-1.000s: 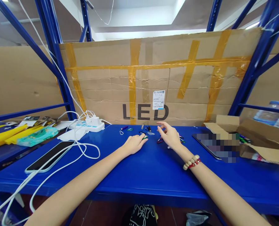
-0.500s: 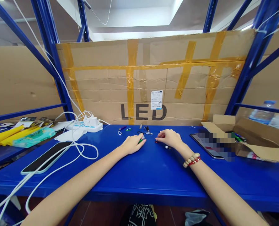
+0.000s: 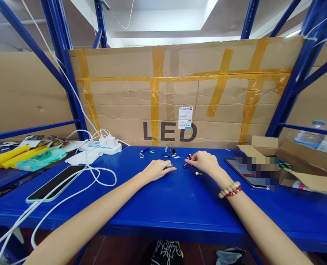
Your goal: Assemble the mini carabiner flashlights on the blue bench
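My left hand (image 3: pixel 156 170) rests on the blue shelf top (image 3: pixel 163 198), its fingers closed round a small green cylindrical piece (image 3: pixel 168 166). My right hand (image 3: pixel 203 162), with a bead bracelet at the wrist, pinches a small red piece (image 3: pixel 188 159) just above a red carabiner clip (image 3: pixel 185 165). Several small carabiner clips and tiny keychain lights (image 3: pixel 169 151) lie scattered beyond both hands. Two tiny round pieces (image 3: pixel 198 173) lie beside the right wrist.
A phone (image 3: pixel 54 182) with white cables (image 3: pixel 97 176) lies at left, near a white power strip (image 3: pixel 104 147). A tablet (image 3: pixel 246 171) and an open cardboard box (image 3: pixel 295 162) are at right. A taped cardboard sheet marked LED (image 3: pixel 180 92) stands behind. Yellow packets (image 3: pixel 9 156) lie far left.
My right hand came down from an open raised pose and closed in a pinch on a small red piece. The left hand stayed put on the green piece.
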Demonstrator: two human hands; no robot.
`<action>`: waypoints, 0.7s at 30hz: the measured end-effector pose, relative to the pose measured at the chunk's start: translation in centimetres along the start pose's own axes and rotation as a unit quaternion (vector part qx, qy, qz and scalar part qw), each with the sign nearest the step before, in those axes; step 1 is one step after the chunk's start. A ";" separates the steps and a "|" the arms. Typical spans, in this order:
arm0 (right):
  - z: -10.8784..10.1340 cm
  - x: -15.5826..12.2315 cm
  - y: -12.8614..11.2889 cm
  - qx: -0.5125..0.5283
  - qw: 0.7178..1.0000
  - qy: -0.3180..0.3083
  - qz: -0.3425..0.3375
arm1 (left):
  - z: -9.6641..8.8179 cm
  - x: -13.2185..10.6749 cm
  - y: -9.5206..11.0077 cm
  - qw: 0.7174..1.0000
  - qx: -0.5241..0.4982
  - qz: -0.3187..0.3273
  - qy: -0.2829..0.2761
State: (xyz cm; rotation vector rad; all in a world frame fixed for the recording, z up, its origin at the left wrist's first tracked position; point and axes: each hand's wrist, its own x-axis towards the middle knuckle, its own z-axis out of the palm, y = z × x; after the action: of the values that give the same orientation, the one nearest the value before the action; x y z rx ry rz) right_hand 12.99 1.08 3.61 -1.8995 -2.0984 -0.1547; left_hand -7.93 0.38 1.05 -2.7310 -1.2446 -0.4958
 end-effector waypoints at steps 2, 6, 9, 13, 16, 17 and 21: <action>-0.3 -0.2 -0.2 -0.020 1.000 -0.009 0.020 | 0.0 0.0 0.0 1.000 -0.001 0.003 -0.003; -0.6 -0.5 -0.5 -0.020 0.998 -0.055 0.039 | -0.1 0.0 0.2 1.000 -0.007 0.002 -0.008; -0.6 -0.6 -0.7 0.021 0.994 -0.104 0.038 | -0.1 0.1 0.2 1.000 -0.011 -0.001 -0.013; 0.1 -0.4 -0.7 0.091 0.988 -0.126 0.000 | -0.1 0.1 0.3 1.000 -0.015 -0.005 -0.018; 0.7 -0.3 -0.8 0.132 0.982 -0.134 -0.034 | 0.0 0.1 0.3 1.000 -0.015 -0.016 -0.022; 0.8 -0.3 -0.9 0.141 0.980 -0.134 -0.046 | 0.0 0.1 0.3 0.999 -0.016 -0.021 -0.024; 1.4 0.0 -1.0 0.146 0.978 -0.109 -0.098 | 0.0 0.2 0.2 0.999 -0.016 -0.041 -0.025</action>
State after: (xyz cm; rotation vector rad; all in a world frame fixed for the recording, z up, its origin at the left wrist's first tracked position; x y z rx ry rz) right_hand 11.74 1.39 2.41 -1.5992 -2.2990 0.3170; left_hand -7.67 0.35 1.14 -2.7428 -1.3783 -0.4626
